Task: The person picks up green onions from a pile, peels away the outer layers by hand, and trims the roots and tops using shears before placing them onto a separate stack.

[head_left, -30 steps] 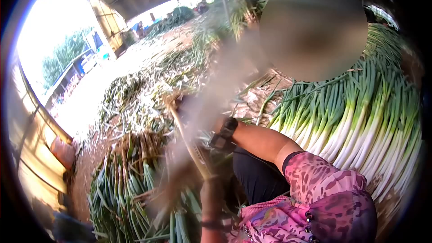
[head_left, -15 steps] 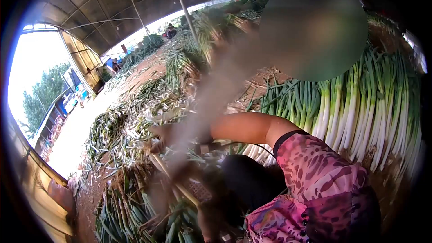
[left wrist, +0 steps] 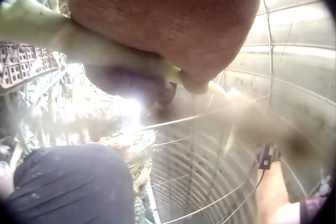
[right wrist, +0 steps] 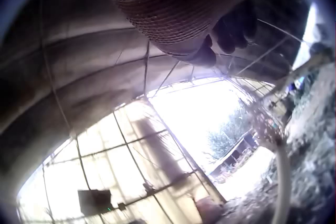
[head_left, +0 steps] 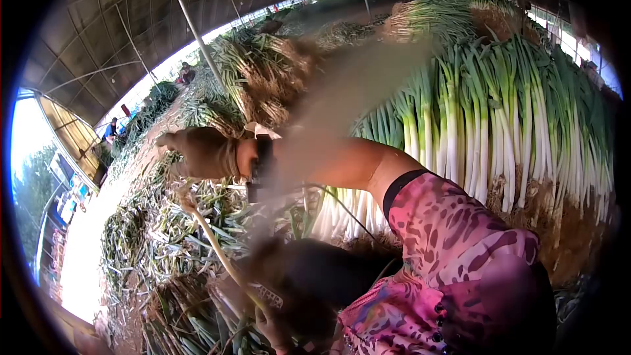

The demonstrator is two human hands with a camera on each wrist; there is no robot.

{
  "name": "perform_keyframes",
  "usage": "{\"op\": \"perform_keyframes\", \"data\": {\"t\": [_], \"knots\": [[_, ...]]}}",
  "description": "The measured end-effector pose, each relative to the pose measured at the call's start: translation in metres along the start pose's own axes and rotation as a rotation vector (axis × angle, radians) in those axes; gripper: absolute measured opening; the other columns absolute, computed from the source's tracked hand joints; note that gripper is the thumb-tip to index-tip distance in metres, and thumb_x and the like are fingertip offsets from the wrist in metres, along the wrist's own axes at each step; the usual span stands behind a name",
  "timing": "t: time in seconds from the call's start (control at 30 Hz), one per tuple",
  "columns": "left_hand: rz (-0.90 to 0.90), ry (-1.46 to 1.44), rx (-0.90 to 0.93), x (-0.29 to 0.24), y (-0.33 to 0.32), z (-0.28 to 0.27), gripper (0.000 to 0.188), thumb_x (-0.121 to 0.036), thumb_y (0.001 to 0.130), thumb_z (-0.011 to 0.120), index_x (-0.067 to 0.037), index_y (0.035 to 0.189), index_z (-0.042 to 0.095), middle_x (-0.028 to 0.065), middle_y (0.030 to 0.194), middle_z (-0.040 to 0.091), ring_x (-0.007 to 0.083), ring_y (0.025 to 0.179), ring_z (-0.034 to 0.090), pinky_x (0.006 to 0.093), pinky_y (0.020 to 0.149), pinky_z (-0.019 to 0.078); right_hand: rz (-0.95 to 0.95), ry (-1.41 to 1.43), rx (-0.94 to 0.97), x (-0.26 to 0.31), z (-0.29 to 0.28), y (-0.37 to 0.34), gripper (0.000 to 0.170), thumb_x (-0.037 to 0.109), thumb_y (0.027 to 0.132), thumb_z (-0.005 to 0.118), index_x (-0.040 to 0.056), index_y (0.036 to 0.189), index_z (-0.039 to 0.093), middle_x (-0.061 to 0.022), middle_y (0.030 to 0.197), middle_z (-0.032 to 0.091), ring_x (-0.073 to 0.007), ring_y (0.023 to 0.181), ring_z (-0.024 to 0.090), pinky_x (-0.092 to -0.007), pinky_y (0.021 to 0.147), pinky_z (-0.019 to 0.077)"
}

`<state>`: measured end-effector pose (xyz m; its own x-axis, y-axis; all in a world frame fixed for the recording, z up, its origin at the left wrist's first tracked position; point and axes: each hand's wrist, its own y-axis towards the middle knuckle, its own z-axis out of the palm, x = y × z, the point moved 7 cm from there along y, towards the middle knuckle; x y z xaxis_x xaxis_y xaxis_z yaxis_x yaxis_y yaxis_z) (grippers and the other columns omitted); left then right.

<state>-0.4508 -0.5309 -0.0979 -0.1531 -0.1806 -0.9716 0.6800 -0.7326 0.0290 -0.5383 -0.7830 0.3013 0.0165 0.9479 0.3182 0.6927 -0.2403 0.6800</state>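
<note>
Our right hand (head_left: 205, 152), fingers loose, has moved farther from the stalk (head_left: 217, 246); our left hand (left wrist: 168, 19) grips it near a crate (left wrist: 23, 67).

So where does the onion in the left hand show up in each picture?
Head: the onion slants down through the lower left-centre to the left hand.
Left wrist: its thick stalk enters at upper left and runs under the hand.
Right wrist: its roots and pale stem stand at lower right.
Shared landmark: the ribbed, arched roof.

No lettering seems readable through the blur.
</note>
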Motion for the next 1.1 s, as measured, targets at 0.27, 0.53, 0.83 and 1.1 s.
{"op": "perform_keyframes", "data": {"t": [0.27,0.53,0.83,1.1], "knots": [[0.454,0.54,0.186,-0.082,0.017,0.092,0.026,-0.019,0.097,0.066,-0.001,0.116,0.062,-0.0006,0.079,0.058,0.0106,0.068,0.052,0.0272,0.061,0.0443,-0.629,-0.363,0.673,0.028,0.046,-0.155,0.03,0.043,0.089,0.068,0.0152,0.101,0.065,-0.0026,0.085,0.067,-0.0234,0.085,0.066,-0.0419,0.079,0.0554],[0.786,0.812,-0.058,-0.157,0.031,0.136,0.042,-0.009,0.096,0.064,0.002,0.135,0.054,0.0189,0.129,0.06,0.0288,0.116,0.06,0.0385,0.098,0.0487,0.138,-0.703,-0.401,-0.081,-0.267,-0.248,0.021,0.033,0.103,0.051,0.0153,0.101,0.062,-0.0024,0.067,0.058,-0.0153,0.05,0.053,-0.0284,0.04,0.044],[0.203,0.502,-0.151,0.026,0.023,0.02,0.038,-0.017,0.098,0.062,0.007,0.126,0.055,0.0143,0.121,0.065,0.0223,0.104,0.063,0.0315,0.093,0.0494,1.562,-1.02,-0.098,-0.215,-0.271,-0.593,0.047,0.031,0.097,0.052,-0.0021,0.129,0.055,-0.0216,0.109,0.071,-0.0398,0.098,0.07,-0.0472,0.086,0.0558],[-0.499,0.389,0.629,0.265,-0.034,-0.033,0.027,-0.036,0.097,0.061,-0.009,0.097,0.067,0.0036,0.085,0.067,0.0214,0.074,0.064,0.0355,0.072,0.0522,1.385,-1.176,0.459,-0.247,-0.27,-0.567,0.024,0.02,0.091,0.056,0.0052,0.092,0.076,-0.0201,0.096,0.073,-0.0345,0.091,0.072,-0.0507,0.065,0.0552]]}}
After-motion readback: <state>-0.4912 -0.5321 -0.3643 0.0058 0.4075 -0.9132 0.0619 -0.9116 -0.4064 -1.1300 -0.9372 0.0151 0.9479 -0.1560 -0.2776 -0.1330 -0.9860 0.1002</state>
